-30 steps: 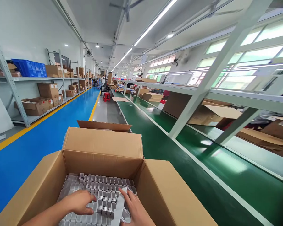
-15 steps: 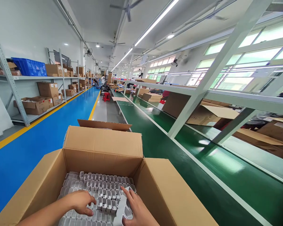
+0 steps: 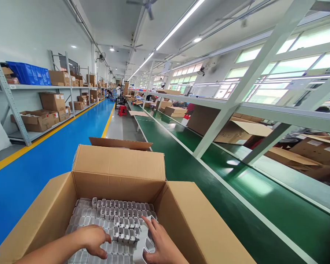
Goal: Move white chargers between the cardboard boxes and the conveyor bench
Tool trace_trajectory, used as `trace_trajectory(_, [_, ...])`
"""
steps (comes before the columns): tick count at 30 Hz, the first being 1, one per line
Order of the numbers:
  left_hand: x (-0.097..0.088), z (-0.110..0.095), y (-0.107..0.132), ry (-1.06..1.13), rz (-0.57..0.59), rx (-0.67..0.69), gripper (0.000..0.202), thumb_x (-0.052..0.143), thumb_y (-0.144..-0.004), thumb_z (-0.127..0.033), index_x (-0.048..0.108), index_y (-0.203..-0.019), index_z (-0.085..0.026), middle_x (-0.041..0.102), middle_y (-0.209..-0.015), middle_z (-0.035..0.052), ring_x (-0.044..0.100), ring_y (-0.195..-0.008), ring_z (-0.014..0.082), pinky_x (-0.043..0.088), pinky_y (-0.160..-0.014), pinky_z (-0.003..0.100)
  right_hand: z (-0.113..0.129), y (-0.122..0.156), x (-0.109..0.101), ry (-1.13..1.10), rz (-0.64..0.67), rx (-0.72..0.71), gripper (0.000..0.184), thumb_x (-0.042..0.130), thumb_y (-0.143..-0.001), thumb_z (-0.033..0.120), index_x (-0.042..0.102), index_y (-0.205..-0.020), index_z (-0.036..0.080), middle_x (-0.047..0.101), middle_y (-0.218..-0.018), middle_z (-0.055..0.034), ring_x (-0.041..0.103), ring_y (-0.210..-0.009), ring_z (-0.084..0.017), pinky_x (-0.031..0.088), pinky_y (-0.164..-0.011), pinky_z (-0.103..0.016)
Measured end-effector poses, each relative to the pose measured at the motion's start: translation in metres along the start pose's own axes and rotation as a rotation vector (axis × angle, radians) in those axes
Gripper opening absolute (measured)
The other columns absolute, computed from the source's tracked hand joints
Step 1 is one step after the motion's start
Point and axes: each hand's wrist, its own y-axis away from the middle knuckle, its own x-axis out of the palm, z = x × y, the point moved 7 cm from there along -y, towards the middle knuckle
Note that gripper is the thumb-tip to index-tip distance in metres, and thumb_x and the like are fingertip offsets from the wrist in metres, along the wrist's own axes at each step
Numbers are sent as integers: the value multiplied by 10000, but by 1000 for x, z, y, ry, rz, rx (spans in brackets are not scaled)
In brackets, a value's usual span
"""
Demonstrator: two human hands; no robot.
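An open cardboard box (image 3: 118,157) holds rows of small, rounded-rectangular white plastic cases (image 3: 123,222), many with open tops and others frosted and translucent. Over the frosted rows on the left hovers my left hand (image 3: 95,240), empty, its thumb apart from the bent fingers. On the right side of the box, my right hand (image 3: 165,244) grips a few larger-looking white cases (image 3: 143,242) between thumb and fingers. These are tilted, with their open ends toward me, and the hand partly hides them.
A green conveyor belt (image 3: 178,167) runs along the right, beside a white frame post (image 3: 222,121). Left of the box lies a blue floor lane (image 3: 44,157), with shelves (image 3: 41,87) of cartons beyond it. A red stool (image 3: 122,110) stands farther ahead.
The view has shifted slightly. My left hand's thumb and fingers look a little differently bent. My right hand keeps its hold on the white cases, almost in the same place.
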Motion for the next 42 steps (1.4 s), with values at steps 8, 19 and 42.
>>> trace_trajectory(8, [5,-29,17,-146,96,33,562,635,-770,-462,619,-1294,-261,725,-1090,130,695,-970,339,549,-826,431,3,0,3,46,7,-67,1006,666,-604,343,306,-1518,128,483,-1312,-177,447,-1282,-361,333,-1097,-463])
trace_trajectory(19, [50,-19,21,37,144,-29,394,515,-837,-464,753,-803,-151,725,-858,169,673,-876,302,504,-789,375,10,-4,25,124,223,-180,930,685,-679,382,331,-1504,139,508,-1167,-148,508,-1118,-322,394,-1023,-469])
trace_trajectory(42, [48,-53,23,-30,246,-9,280,622,-780,-97,763,-1021,-129,684,-1126,242,625,-1074,422,382,-1007,589,130,-194,200,668,373,-1111,578,449,-876,-7,488,-1408,216,490,-1472,-98,334,-1434,-265,160,-1154,-573])
